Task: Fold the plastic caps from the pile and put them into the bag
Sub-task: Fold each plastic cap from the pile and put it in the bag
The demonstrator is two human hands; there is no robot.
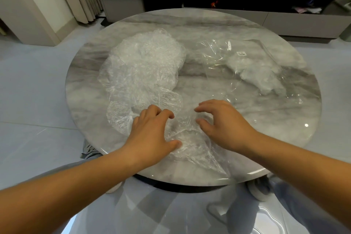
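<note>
Pressing now: one plastic cap point(187, 136) lies spread at the near edge of the counter point(281, 119), between my two hands.
Left hand point(152, 129): fingers bent, tips and thumb down on the left part of the cap; whether it pinches the film or only presses, I cannot tell.
Right hand point(222, 125): fingers bent like a claw over the right part of the cap; grip or only touch, I cannot tell.
Why so: I think the film is light and springy, so both hands are needed to flatten it for a fold.
Pile point(144, 62): crumpled caps, on the left half of the counter, its near end touching the cap.
Bag point(214, 59): clear, lying flat on the right, small white label point(241, 53) on top.
Inside bag: a low white heap of caps point(260, 74), seemingly folded.
Progress: I judge much remains, because the pile is bigger than the heap.
</note>
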